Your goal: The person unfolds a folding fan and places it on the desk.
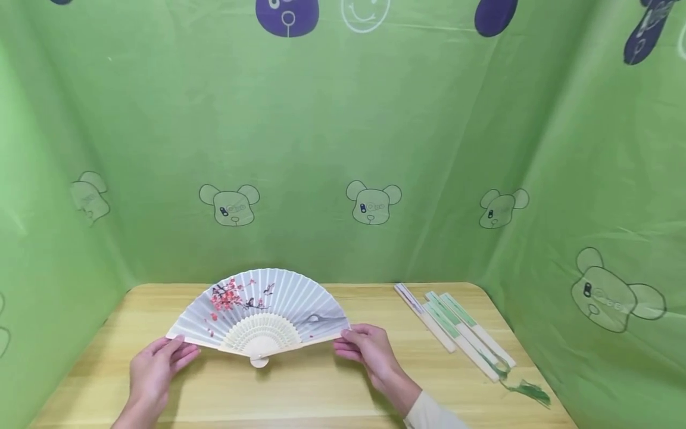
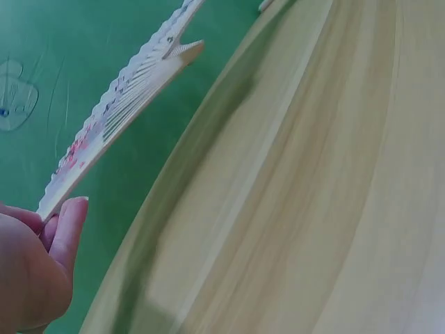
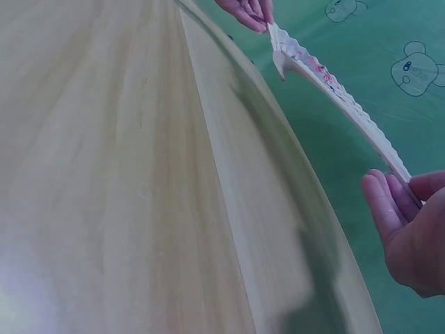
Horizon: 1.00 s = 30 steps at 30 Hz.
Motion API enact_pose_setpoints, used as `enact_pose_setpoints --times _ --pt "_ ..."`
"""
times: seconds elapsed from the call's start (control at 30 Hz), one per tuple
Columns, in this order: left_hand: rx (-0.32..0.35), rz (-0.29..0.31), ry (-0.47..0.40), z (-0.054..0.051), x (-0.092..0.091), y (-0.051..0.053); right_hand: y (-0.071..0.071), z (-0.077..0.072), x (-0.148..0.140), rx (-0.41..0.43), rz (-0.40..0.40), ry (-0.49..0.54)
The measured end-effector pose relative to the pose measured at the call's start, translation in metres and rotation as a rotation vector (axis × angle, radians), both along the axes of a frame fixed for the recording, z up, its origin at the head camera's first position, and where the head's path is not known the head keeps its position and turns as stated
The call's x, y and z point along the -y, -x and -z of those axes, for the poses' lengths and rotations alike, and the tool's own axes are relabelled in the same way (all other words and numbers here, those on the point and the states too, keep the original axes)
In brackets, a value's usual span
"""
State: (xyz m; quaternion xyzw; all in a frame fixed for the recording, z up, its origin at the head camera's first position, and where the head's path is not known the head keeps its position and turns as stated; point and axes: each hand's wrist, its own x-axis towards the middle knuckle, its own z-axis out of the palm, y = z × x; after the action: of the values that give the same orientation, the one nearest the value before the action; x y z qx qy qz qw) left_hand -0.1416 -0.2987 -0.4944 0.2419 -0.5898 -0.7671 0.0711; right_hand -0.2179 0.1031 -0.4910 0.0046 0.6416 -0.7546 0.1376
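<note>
A fully spread folding fan (image 1: 300, 304) with red blossoms and small birds is held up between both hands, its pivot end down. My left hand (image 1: 155, 372) pinches its left outer rib between thumb and fingers; the right hand (image 1: 377, 357) pinches the right outer rib. In the left wrist view the fan (image 2: 118, 104) is seen nearly edge-on, with the left hand (image 2: 35, 271) at its lower end. The right wrist view shows the fan (image 3: 341, 97) edge-on above the table surface, the right hand (image 3: 417, 236) at its near end and the left hand (image 3: 247, 10) beyond.
Several closed fans lie at the table's right side: one with a purplish pattern (image 1: 426, 319), others with green parts (image 1: 461, 333). A green tassel (image 1: 530, 392) lies near the right edge. Green cloth walls (image 1: 300, 131) with bear drawings surround the wooden table (image 1: 300, 399).
</note>
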Motion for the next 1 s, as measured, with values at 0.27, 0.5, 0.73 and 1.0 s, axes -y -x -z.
enact_pose_setpoints --times 0.27,0.5,0.73,1.0 --pt "0.069 0.108 0.118 0.004 0.033 -0.001 0.006 0.005 0.010 -0.004 -0.079 -0.114" --pt "0.156 0.163 0.225 0.008 0.057 0.002 0.012 0.013 0.023 -0.020 -0.138 -0.261" --pt "0.187 0.169 0.205 0.012 0.075 0.002 0.015 0.017 0.035 0.000 -0.211 -0.365" --pt "0.233 0.159 0.183 0.020 0.090 0.006 0.017 0.020 0.050 0.024 -0.232 -0.408"
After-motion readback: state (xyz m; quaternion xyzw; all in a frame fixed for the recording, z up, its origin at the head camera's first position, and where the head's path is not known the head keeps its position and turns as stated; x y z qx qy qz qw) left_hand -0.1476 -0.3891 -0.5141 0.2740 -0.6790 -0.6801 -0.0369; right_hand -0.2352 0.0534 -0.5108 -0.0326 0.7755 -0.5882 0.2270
